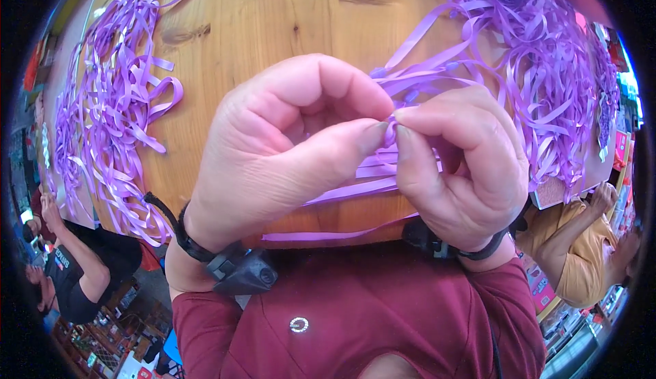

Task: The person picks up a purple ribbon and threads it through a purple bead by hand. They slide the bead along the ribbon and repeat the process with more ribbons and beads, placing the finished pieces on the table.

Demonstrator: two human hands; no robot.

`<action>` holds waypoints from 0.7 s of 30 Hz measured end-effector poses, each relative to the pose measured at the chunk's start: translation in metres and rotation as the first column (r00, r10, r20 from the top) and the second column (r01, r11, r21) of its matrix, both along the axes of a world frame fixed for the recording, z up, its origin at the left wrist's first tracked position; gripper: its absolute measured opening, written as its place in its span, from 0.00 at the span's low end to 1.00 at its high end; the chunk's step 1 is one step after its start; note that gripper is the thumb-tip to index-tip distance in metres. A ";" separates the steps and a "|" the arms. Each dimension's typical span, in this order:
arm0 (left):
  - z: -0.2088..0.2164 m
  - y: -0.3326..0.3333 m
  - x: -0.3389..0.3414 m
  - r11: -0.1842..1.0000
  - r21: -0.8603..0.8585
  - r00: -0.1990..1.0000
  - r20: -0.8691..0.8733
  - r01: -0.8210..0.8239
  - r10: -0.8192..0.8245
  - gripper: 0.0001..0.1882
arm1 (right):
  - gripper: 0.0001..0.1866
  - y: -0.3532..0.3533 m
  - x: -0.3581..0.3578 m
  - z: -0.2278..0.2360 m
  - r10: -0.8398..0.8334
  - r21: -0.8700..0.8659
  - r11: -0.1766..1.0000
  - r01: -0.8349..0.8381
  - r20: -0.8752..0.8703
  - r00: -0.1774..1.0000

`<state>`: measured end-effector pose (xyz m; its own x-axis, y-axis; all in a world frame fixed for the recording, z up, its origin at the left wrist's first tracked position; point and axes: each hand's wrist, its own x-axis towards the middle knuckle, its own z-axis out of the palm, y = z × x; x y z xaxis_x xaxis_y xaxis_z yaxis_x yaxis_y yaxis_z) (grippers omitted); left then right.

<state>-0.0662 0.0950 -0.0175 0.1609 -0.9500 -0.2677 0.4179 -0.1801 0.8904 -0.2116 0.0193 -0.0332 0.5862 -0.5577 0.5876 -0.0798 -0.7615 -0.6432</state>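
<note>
Both hands meet over the table, pinching one small bit of purple ribbon [390,135], folded or looped at the fingertips. My left hand [263,133] grips it between thumb and index finger, the other fingers curled. From the other side, my right hand [471,157] pinches the same ribbon with thumb and forefinger. Whether it is knotted cannot be made out. Beneath and behind the hands, several flat ribbon lengths [372,167] run across the wood toward the right. Another single strip [314,236] lies along the near table edge.
A tangled heap of purple ribbons [123,92] covers the left of the wooden table [273,23]. A larger heap [547,99] spreads over the right. One person in a dark shirt [78,276] sits at left, another in a tan shirt [574,256] at right.
</note>
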 end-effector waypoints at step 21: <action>-0.009 0.003 0.011 0.961 -0.268 0.807 0.581 0.063 0.109 0.04 | 0.08 0.003 0.000 0.006 0.025 0.106 0.994 -0.015 -0.093 0.995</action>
